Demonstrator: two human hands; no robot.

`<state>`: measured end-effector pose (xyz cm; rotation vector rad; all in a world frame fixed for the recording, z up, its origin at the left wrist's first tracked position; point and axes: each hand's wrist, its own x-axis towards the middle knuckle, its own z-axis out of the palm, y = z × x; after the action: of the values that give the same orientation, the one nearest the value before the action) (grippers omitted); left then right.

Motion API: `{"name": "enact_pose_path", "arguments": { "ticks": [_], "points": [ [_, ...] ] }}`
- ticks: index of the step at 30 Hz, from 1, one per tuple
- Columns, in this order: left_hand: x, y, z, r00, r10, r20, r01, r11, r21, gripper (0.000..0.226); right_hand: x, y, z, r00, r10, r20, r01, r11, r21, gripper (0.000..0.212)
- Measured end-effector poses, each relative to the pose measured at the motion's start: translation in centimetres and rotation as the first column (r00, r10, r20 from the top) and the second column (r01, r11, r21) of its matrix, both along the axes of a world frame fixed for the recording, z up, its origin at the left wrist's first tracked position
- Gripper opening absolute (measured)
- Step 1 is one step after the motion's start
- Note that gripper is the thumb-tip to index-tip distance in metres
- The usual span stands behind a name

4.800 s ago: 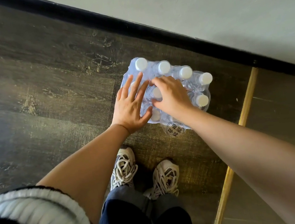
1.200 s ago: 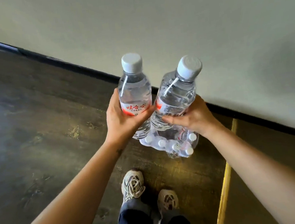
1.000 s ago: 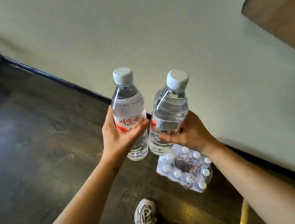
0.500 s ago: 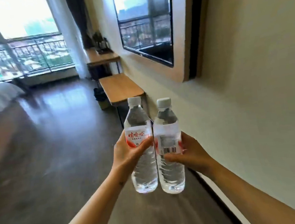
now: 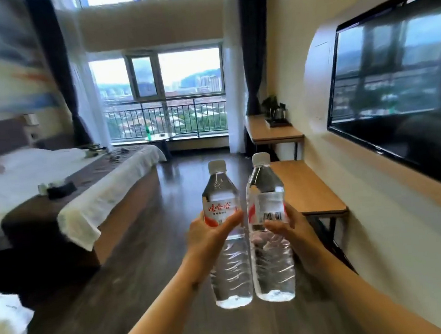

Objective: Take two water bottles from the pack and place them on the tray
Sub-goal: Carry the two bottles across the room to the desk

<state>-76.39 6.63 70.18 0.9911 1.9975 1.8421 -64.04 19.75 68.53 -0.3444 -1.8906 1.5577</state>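
Observation:
I hold two clear water bottles upright at chest height, side by side and touching. My left hand (image 5: pixel 209 236) grips the left bottle (image 5: pixel 229 264) around its red and white label. My right hand (image 5: pixel 286 226) grips the right bottle (image 5: pixel 273 262), whose barcode faces me. Both have white caps. A dark tray (image 5: pixel 280 124) with a kettle sits on the far wooden desk by the window. The bottle pack is out of view.
A low wooden bench (image 5: pixel 307 187) runs along the right wall under a wall-mounted TV (image 5: pixel 402 85). The far desk (image 5: pixel 273 133) stands beyond it. A bed (image 5: pixel 51 186) fills the left side. Dark wood floor (image 5: pixel 152 257) stretches ahead toward the window.
I took one bottle in each hand from the pack on the floor and lifted them. My view has swung up and left from the wall to face down the room.

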Motion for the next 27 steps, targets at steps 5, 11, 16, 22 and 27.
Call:
{"name": "enact_pose_path", "arguments": {
  "ticks": [5, 11, 16, 22, 27],
  "points": [
    [-10.6, 6.7, 1.7, 0.998, 0.044, -0.042, -0.046, 0.998, -0.052, 0.028, -9.5, 6.5, 0.8, 1.0, 0.019, 0.017, -0.019, 1.0, -0.002, 0.062],
    [-22.9, 19.3, 0.1, 0.996, 0.002, -0.091, -0.009, 0.997, -0.079, 0.032, -22.1, 18.1, -0.6, 1.0, -0.002, -0.019, 0.002, 1.0, 0.008, 0.057],
    [-36.0, 31.6, 1.3, 0.997, -0.001, -0.079, -0.007, 0.995, -0.103, 0.032, -35.3, 30.5, 1.0, 1.0, -0.003, -0.023, 0.003, 1.0, 0.013, 0.058],
    [-53.0, 41.0, 4.2, 0.991, 0.084, -0.1, -0.091, 0.993, -0.069, 0.032, -53.1, 41.9, 4.3, 0.997, 0.065, -0.04, -0.063, 0.997, 0.036, 0.06],
    [-68.2, 47.4, 3.7, 0.981, 0.193, -0.033, -0.194, 0.981, -0.025, 0.027, -68.9, 48.9, 3.1, 0.99, 0.132, -0.053, -0.13, 0.991, 0.042, 0.057]
  ]
}}
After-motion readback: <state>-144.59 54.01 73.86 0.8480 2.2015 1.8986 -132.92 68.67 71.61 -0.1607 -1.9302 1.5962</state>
